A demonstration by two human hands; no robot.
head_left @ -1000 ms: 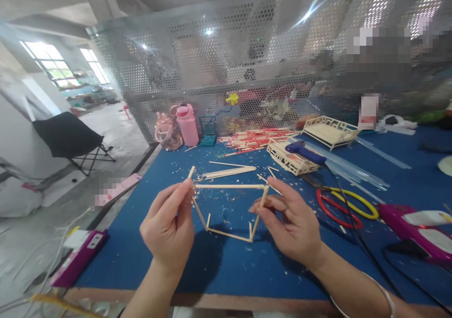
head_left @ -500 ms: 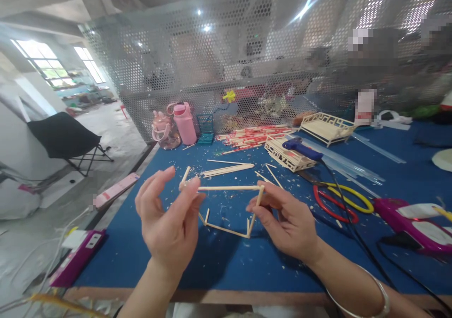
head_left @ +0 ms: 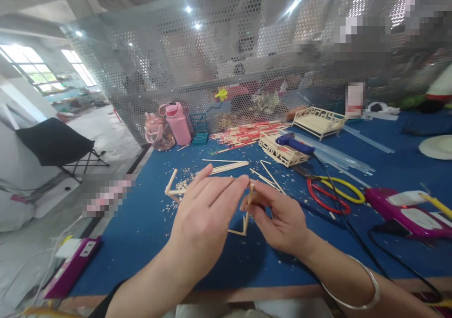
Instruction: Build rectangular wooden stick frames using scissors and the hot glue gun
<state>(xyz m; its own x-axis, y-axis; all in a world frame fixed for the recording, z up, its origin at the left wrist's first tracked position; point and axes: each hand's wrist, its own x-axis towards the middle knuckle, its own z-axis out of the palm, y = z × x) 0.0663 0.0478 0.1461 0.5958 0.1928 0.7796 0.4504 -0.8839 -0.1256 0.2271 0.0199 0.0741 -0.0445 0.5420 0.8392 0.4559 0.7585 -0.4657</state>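
Observation:
A frame of thin wooden sticks (head_left: 171,181) is held up over the blue table, its left end poking out past my left hand (head_left: 206,209). That hand reaches across the frame, fingers close together and tips at the right-hand corner; its thumb is hidden. My right hand (head_left: 282,214) pinches the upright stick at the same corner between thumb and fingers. The frame's lower corner shows between the hands, while most of its long sides are covered by my left hand. Behind it lie loose wooden sticks (head_left: 231,167) and scattered chips.
A blue glue gun (head_left: 294,142) rests on a small wooden stick piece (head_left: 278,150), with another (head_left: 319,122) behind. Red-and-yellow-handled pliers (head_left: 330,195) and a purple tool (head_left: 399,212) lie right. Pink bottles (head_left: 178,122) and a bundle of red-marked sticks (head_left: 240,135) stand along the mesh screen (head_left: 158,63).
My left hand has moved right along the frame, from its left end to the right-hand corner. My right hand keeps its pinch there. The whole view has shifted slightly.

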